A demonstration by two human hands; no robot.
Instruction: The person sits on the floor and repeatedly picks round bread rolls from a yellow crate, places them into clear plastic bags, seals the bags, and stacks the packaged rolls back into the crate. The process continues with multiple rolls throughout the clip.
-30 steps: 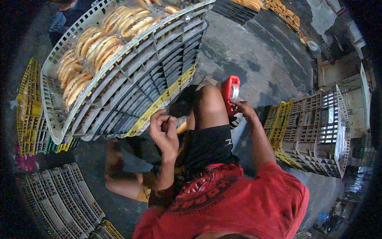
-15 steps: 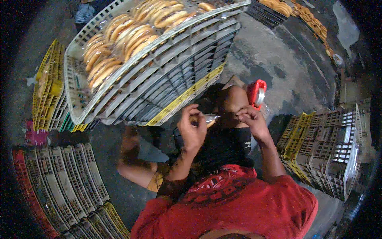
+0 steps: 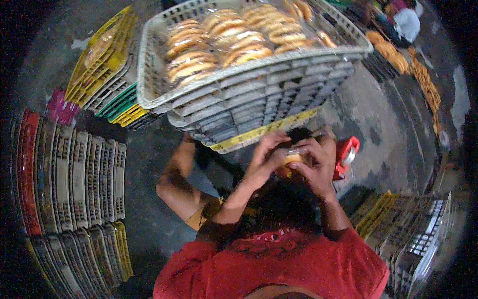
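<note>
- In the head view, we see a light gray crate (image 3: 259, 64) with wrapped buns (image 3: 245, 45) inside.
- On our side of the crate, a small bun (image 3: 293, 159) sits between 2 hands: the left hand (image 3: 269, 158) pinches its left end, the right hand (image 3: 314, 160) its right.
- Below the crate's right end, we see a red tape dispenser (image 3: 341, 168).

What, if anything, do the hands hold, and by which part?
The left hand and right hand hold a plastic-wrapped bun between them, by its left and right sides; exact finger contact is blurred.
</note>
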